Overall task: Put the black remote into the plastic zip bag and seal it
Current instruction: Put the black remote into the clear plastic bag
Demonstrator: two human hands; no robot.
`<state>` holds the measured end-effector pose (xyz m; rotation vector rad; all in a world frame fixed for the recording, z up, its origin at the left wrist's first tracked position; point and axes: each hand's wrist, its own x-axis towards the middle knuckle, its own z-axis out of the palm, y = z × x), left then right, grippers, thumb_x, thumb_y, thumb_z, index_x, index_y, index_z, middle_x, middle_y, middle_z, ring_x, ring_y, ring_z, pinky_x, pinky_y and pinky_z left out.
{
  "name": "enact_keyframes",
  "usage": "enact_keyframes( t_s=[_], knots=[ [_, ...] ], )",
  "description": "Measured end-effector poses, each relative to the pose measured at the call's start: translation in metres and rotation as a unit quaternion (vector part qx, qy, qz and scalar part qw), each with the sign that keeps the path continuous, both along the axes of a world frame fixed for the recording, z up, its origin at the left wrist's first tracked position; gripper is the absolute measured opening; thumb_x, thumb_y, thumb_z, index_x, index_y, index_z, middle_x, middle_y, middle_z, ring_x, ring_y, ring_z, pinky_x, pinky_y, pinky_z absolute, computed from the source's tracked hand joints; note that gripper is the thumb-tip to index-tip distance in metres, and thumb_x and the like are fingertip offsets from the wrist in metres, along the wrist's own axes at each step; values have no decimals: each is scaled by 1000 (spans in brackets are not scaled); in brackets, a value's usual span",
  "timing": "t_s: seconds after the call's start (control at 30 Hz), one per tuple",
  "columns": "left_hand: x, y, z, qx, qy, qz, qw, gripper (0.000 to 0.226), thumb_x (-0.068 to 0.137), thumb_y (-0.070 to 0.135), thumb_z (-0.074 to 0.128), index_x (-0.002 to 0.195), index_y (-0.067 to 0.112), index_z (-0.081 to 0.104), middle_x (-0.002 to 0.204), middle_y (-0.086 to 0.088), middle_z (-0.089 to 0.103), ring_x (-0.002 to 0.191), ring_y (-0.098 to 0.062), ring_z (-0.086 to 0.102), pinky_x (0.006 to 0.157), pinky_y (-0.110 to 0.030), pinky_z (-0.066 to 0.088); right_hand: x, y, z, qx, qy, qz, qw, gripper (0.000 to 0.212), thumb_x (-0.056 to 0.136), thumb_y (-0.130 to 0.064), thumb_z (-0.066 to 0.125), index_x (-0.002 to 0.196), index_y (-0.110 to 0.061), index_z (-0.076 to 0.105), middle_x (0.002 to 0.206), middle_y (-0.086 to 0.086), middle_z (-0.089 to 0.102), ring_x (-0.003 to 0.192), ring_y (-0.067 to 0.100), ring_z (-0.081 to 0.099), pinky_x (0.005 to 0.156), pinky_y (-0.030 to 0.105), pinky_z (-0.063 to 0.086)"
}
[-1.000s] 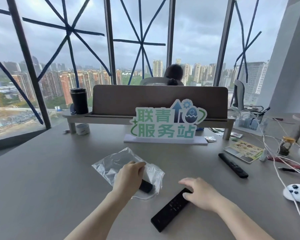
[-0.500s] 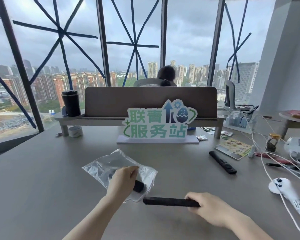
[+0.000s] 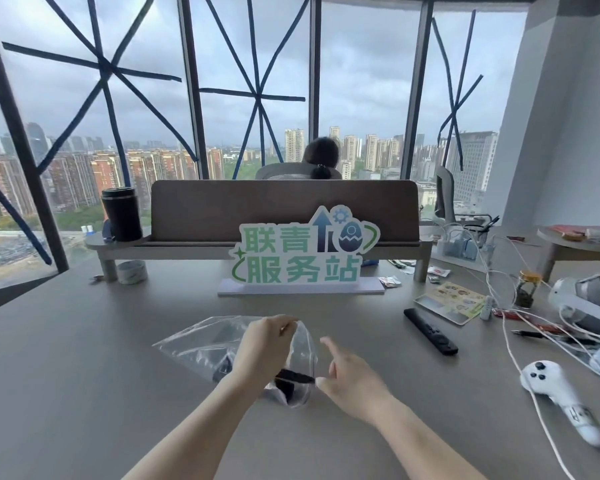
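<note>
Pinching the crinkled clear plastic zip bag (image 3: 219, 344) at its gaping mouth, the left hand (image 3: 262, 348) lifts the rim. A slim, matte black remote (image 3: 293, 377) sits partly inside, its end at the loosely curled right hand (image 3: 349, 382), index finger extended, above the smooth grey table (image 3: 84, 375).

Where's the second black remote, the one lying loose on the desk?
Head view, right of centre: the loose remote lies on the desk, beside the sticker sheet, right of the zip bag.
</note>
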<state>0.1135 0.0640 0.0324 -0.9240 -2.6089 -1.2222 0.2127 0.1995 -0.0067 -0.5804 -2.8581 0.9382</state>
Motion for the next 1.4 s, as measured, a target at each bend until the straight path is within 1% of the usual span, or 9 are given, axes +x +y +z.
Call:
enact_keyframes(
  t_s=[0.07,0.17,0.43,0.57,0.7,0.9,1.03,1.2,1.4],
  knots=[
    [-3,0,-5,5,-10,4,1000,28,91,26,50,111,20,70,113,0,73,105,-17,64,84,-23,46,11,29,-10,-9,2,-36,999,51,84,-23,53,134,-30,51,100,-3,59,96,18,57,88,32,48],
    [-2,7,-11,18,-19,2,1000,28,91,26,51,109,18,71,107,0,74,99,-16,65,79,-23,45,27,83,-20,-7,16,-143,990,35,85,-14,53,115,-26,65,110,3,63,96,19,58,90,31,49],
    [-10,47,6,56,-39,17,998,35,90,25,55,58,8,56,47,2,50,48,-15,42,49,-28,30,34,194,-28,78,-37,-285,955,61,96,-39,41,151,-16,29,153,12,40,135,36,38,110,45,36],
    [-13,56,26,103,-28,11,994,22,87,27,58,70,20,70,57,-1,65,51,-13,49,54,-26,40,18,207,-33,87,-50,-312,945,55,98,-45,36,146,-17,37,147,10,49,131,36,42,103,43,38],
    [-9,51,12,14,-47,-22,999,18,87,30,58,74,29,70,75,-1,73,75,-21,65,73,-33,52,16,201,-43,204,-76,-319,923,42,94,-39,54,130,-18,54,132,8,59,121,30,51,96,39,43],
    [-4,41,-10,2,-67,0,998,23,86,33,55,86,20,74,85,-5,76,84,-22,67,80,-36,54,31,187,-23,-119,74,-283,949,25,85,-33,58,75,-11,57,63,5,62,57,25,56,53,31,37],
    [5,37,-9,27,-84,13,996,24,88,32,55,85,18,74,79,-7,75,74,-25,68,71,-34,53,65,148,24,-367,70,-96,923,20,90,-25,55,82,-8,63,50,0,41,37,11,26,41,24,15],
    [9,36,-11,34,-86,12,996,31,87,34,54,66,14,66,60,-7,66,64,-26,60,60,-30,45,68,88,46,-334,-82,72,936,13,85,-28,57,83,-15,59,52,-4,40,40,10,21,38,20,16],
    [13,23,-10,38,-72,18,997,27,86,36,54,80,18,73,72,0,73,73,-19,64,67,-30,48,17,26,10,-318,36,1,947,9,95,-24,61,91,-23,69,74,0,71,36,9,41,38,21,33]
  ],
)
